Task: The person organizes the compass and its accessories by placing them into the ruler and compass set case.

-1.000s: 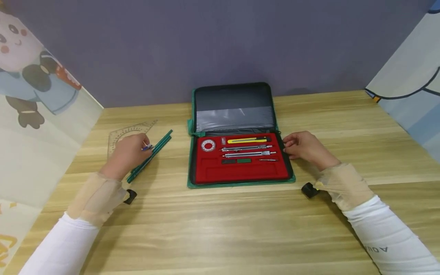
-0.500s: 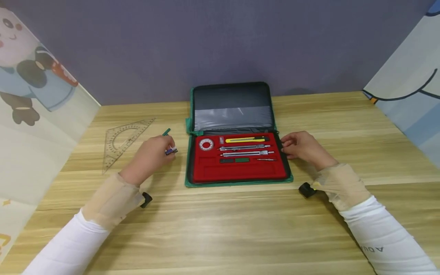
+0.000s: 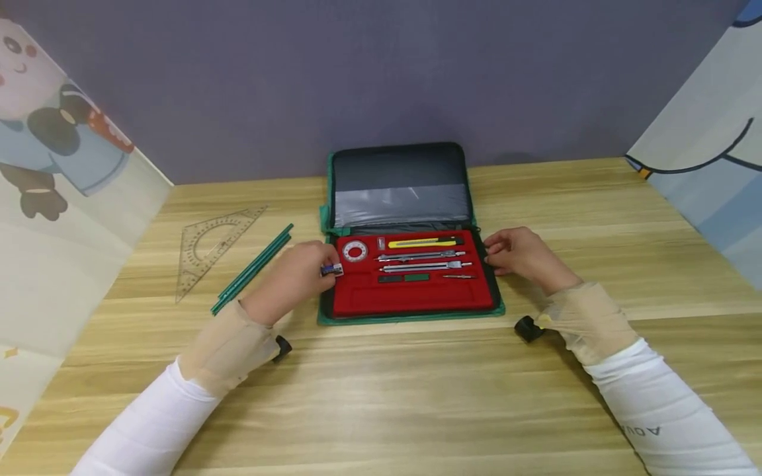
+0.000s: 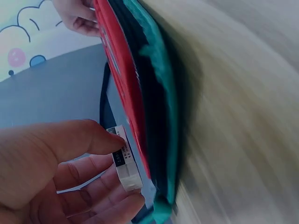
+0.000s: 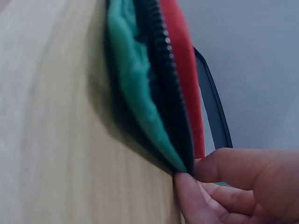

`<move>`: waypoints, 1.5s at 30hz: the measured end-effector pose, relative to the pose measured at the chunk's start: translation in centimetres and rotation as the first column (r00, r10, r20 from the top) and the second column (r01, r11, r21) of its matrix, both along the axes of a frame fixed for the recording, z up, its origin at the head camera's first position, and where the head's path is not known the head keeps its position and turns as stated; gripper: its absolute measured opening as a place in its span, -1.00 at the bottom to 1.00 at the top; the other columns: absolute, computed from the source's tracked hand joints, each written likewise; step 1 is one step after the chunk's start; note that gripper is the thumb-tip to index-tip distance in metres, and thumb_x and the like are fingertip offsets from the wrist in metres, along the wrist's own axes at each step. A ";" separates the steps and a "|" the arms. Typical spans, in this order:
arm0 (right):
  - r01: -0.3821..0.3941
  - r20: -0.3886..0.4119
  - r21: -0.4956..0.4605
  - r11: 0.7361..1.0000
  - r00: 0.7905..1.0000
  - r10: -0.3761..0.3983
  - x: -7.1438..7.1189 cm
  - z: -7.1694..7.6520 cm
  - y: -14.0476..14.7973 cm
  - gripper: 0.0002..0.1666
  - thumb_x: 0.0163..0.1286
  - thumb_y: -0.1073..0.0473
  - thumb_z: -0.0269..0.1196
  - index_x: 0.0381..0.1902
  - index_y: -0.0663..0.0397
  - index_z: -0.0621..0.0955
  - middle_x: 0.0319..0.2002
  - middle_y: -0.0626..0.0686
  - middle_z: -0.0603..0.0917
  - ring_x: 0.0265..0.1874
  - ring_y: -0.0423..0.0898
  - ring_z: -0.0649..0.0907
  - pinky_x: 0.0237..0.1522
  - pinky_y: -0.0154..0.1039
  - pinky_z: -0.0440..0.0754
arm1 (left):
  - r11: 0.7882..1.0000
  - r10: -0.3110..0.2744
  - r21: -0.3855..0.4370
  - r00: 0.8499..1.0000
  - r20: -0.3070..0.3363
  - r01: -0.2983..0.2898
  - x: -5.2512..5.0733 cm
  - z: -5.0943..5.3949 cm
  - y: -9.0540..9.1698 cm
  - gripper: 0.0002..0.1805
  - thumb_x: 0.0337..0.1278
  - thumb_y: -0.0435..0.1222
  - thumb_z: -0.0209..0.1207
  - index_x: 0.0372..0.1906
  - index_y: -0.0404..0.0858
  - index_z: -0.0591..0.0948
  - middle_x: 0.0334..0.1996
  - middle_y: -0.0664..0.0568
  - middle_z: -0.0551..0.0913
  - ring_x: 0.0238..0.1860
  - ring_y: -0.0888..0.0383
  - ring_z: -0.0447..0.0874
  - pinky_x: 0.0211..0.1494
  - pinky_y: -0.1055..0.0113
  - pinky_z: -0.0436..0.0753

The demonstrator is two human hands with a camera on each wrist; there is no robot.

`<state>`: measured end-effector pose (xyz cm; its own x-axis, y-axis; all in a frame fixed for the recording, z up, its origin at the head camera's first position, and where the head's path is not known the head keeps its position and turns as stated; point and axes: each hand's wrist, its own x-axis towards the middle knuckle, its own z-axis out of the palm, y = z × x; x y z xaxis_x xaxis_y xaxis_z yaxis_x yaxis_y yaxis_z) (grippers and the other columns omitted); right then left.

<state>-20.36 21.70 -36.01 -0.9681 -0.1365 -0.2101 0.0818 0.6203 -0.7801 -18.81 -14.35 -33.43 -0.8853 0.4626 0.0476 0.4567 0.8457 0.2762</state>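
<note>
In the head view my left hand (image 3: pixel 297 277) is over the left edge of an open zip case (image 3: pixel 399 170). It pinches a small white eraser (image 4: pixel 126 161) with a printed dark sleeve between thumb and fingers. The case's red tray (image 3: pixel 351 303) holds a yellow utility knife (image 3: pixel 419 243), two metal compasses (image 3: pixel 428 266), a white ring-shaped piece (image 3: pixel 355 251) and small green and dark blocks (image 3: pixel 417 277). Bare recesses show in its front part. At the case's right side my right hand (image 3: pixel 524 258) pinches the zipped edge, as the right wrist view shows.
Several green pencils (image 3: pixel 253 270) lie slanted on the wooden table (image 3: pixel 381 396), left of the case. Beyond them is a clear set square (image 3: pixel 205 248) with a protractor arc. A grey-purple panel (image 3: pixel 381 73) stands behind the case.
My left hand has carried the eraser rightward from beside the pencils to the left edge of the case. The pencils have come back into view. My right hand stays at the case's right edge.
</note>
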 end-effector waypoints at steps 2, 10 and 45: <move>-0.002 -0.001 -0.004 1.000 1.000 0.002 0.0 -0.1 -0.1 -0.55 0.25 0.39 0.14 0.08 0.56 0.41 -0.22 0.24 0.53 -0.47 -0.26 0.59 -0.38 -0.34 0.66 | 1.000 -0.003 -0.007 1.000 0.011 0.003 0.1 0.0 0.5 -0.84 -0.01 -0.40 0.24 -0.25 -0.33 0.65 -0.33 -0.05 0.64 -0.34 0.08 0.53 -0.25 0.21 0.55; -0.001 -0.013 -0.006 1.000 1.000 0.001 -0.2 -0.2 -0.4 -0.56 0.25 0.40 0.14 0.07 0.55 0.42 -0.23 0.24 0.53 -0.47 -0.26 0.59 -0.38 -0.33 0.66 | 0.999 -0.023 -0.037 0.999 0.030 0.024 0.5 0.2 1.9 -0.82 -0.02 -0.41 0.24 -0.23 -0.33 0.66 -0.28 -0.07 0.66 -0.29 0.06 0.57 -0.17 0.16 0.59; 0.005 -0.017 0.005 1.000 1.000 -0.005 0.1 -0.1 0.1 -0.56 0.25 0.39 0.15 0.06 0.55 0.42 -0.24 0.23 0.52 -0.46 -0.25 0.60 -0.38 -0.32 0.67 | 0.996 -0.085 -0.026 0.996 -0.039 0.084 0.7 -0.9 4.1 -0.82 -0.04 -0.47 0.23 -0.24 -0.35 0.67 -0.26 -0.09 0.65 -0.25 0.05 0.57 -0.12 0.21 0.61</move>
<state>-20.27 21.80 -36.15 -0.9723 -0.1303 -0.1938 0.0715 0.6238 -0.7783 -18.10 -10.25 -34.33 -0.8406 0.5372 0.0700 0.5372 0.8098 0.2358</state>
